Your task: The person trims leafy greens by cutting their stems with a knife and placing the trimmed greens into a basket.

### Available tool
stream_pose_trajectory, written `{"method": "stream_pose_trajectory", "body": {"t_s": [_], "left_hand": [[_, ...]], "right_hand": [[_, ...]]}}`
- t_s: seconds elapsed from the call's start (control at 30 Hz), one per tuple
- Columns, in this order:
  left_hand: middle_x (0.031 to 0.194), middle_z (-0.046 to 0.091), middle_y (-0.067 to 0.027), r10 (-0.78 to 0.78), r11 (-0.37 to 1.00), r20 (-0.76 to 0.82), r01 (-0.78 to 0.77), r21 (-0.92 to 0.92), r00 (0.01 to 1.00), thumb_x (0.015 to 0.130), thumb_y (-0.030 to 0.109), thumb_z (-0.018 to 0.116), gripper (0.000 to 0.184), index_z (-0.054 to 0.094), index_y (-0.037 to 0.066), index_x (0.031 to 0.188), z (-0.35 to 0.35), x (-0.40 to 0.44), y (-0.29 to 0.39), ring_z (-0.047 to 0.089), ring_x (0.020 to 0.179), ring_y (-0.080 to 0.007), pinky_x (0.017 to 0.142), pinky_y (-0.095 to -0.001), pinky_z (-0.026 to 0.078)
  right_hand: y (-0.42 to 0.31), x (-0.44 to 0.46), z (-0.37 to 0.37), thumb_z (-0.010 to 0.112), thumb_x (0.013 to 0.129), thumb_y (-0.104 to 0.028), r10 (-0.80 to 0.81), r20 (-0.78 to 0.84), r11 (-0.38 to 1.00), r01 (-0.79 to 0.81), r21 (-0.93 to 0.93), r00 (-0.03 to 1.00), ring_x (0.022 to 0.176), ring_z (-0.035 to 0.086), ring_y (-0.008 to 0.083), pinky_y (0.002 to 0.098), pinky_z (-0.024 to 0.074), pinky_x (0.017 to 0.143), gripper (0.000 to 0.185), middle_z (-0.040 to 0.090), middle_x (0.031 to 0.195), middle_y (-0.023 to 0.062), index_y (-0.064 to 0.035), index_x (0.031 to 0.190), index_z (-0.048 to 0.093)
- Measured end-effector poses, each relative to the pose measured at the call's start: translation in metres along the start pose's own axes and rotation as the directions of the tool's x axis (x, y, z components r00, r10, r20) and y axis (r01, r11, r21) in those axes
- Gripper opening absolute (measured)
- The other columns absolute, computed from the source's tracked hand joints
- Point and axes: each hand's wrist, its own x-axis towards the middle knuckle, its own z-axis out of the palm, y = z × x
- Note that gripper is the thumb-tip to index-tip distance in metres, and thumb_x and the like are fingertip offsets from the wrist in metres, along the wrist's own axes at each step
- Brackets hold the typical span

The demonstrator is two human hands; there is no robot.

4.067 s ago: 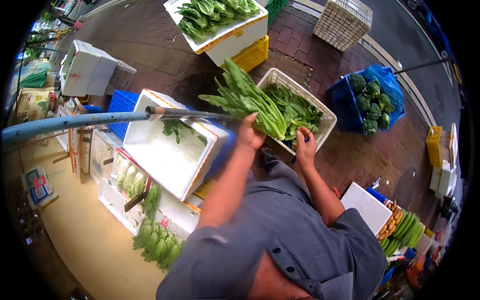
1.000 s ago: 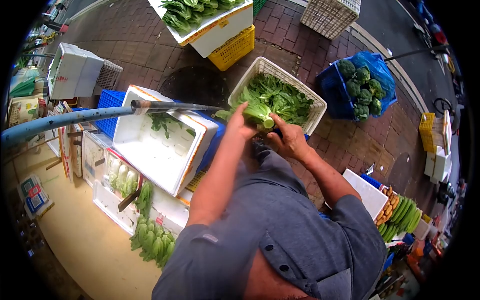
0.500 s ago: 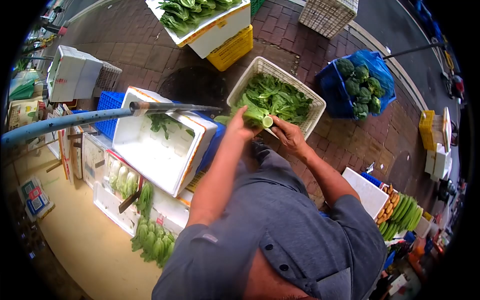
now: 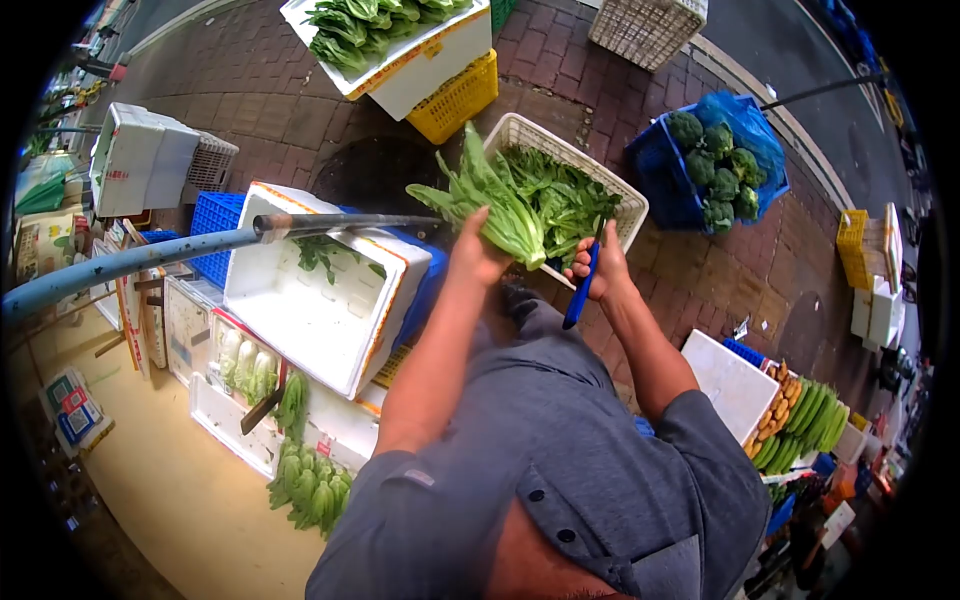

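Note:
A leafy green lettuce (image 4: 492, 208) is held by my left hand (image 4: 478, 252), whose fingers wrap round it near its cut base. The leaves point up and left, over the near left edge of a cream plastic crate (image 4: 632, 212). Loose green leaves (image 4: 565, 195) lie inside that crate. My right hand (image 4: 604, 266) is closed round a blue-handled knife (image 4: 582, 290), just right of the lettuce base and beside the crate's near edge. The knife's dark tip points up over the leaves.
A white foam box (image 4: 320, 310) with a few leaves stands left, behind a blue pole (image 4: 150, 258). Broccoli (image 4: 722, 165) fills a blue crate (image 4: 665, 190) at right. A foam box (image 4: 430, 65) of greens rests on a yellow crate (image 4: 460, 100). A white lid (image 4: 728, 385) lies lower right.
The lettuce has swung up, its leaves now toward the upper left instead of its cut base facing me. My right hand has moved right, away from the base, and the blue-handled knife now shows clearly.

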Motion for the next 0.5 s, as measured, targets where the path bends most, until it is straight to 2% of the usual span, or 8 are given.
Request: {"method": "stream_pose_trajectory", "body": {"t_s": [0.07,0.2,0.23,0.33,0.37,0.47,0.5], "left_hand": [[0.127,0.061,-0.0121,0.050,0.997,-0.018,-0.049,0.052,0.999,0.091,0.023,0.065,0.045,0.053,0.006,0.130,-0.003,0.003,-0.001,0.059,0.117,-0.0342,0.102,-0.0558,0.046],[0.126,0.063,-0.0148,0.038,0.986,0.033,-0.042,0.164,0.999,0.086,0.017,0.067,0.047,0.055,0.002,0.129,-0.013,0.002,-0.002,0.060,0.116,-0.0323,0.107,-0.0514,0.043],[0.125,0.063,-0.0170,0.009,0.981,0.065,-0.021,0.191,0.998,0.085,0.014,0.067,0.048,0.054,0.000,0.130,-0.018,0.001,0.000,0.061,0.114,-0.0331,0.104,-0.0506,0.046],[0.122,0.063,-0.0162,0.021,0.930,0.043,-0.035,0.366,0.999,0.085,0.011,0.066,0.049,0.053,0.000,0.131,-0.027,-0.004,0.003,0.062,0.113,-0.0326,0.102,-0.0482,0.049],[0.120,0.064,-0.0143,0.060,0.912,0.025,-0.065,0.404,0.998,0.083,0.007,0.066,0.050,0.053,0.000,0.131,-0.026,-0.008,0.002,0.062,0.111,-0.0308,0.099,-0.0444,0.051],[0.118,0.064,-0.0128,0.167,0.792,-0.033,-0.114,0.600,0.985,0.080,0.003,0.067,0.053,0.053,0.000,0.131,-0.034,-0.016,0.002,0.062,0.109,-0.0286,0.099,-0.0423,0.050],[0.103,0.067,-0.0105,0.240,0.762,-0.003,-0.187,0.620,0.971,0.081,0.005,0.071,0.040,0.059,-0.004,0.118,-0.025,-0.023,0.001,0.068,0.087,-0.0241,0.079,-0.0390,0.058]], "right_hand": [[-0.002,0.002,-0.002,0.034,0.095,-0.075,0.013,0.044,0.998,-0.016,0.064,0.999,0.041,0.038,0.0168,0.0429,0.0499,0.058,0.069,0.043,0.055,0.0011,-0.0088,0.088,0.055],[0.000,0.006,0.000,0.032,0.093,-0.077,-0.062,0.006,0.998,0.062,-0.021,0.998,0.044,0.040,0.0169,0.0433,0.0500,0.060,0.072,0.043,0.056,0.0000,-0.0089,0.091,0.055],[0.001,-0.001,0.008,0.033,0.094,-0.076,-0.067,-0.011,0.998,0.067,-0.006,0.998,0.045,0.040,0.0161,0.0435,0.0494,0.059,0.069,0.043,0.057,-0.0005,-0.0116,0.090,0.056],[0.001,-0.003,0.007,0.035,0.094,-0.076,-0.048,0.089,0.996,0.054,-0.072,0.995,0.045,0.042,0.0162,0.0426,0.0512,0.059,0.071,0.045,0.059,-0.0004,-0.0097,0.103,0.058],[0.004,0.001,0.002,0.040,0.095,-0.071,-0.083,0.101,0.986,0.096,-0.137,0.991,0.045,0.044,0.0141,0.0388,0.0524,0.057,0.067,0.047,0.062,-0.0007,-0.0086,0.109,0.058],[0.013,0.000,0.004,0.049,0.098,-0.061,-0.244,0.105,0.853,0.265,-0.450,0.964,0.046,0.045,0.0105,0.0316,0.0516,0.053,0.058,0.051,0.069,-0.0004,-0.0067,0.115,0.058],[0.018,0.000,0.005,0.057,0.099,-0.047,-0.291,0.164,0.792,0.333,-0.512,0.943,0.047,0.046,0.0075,0.0268,0.0498,0.049,0.046,0.056,0.077,0.0002,-0.0049,0.119,0.059]]}}
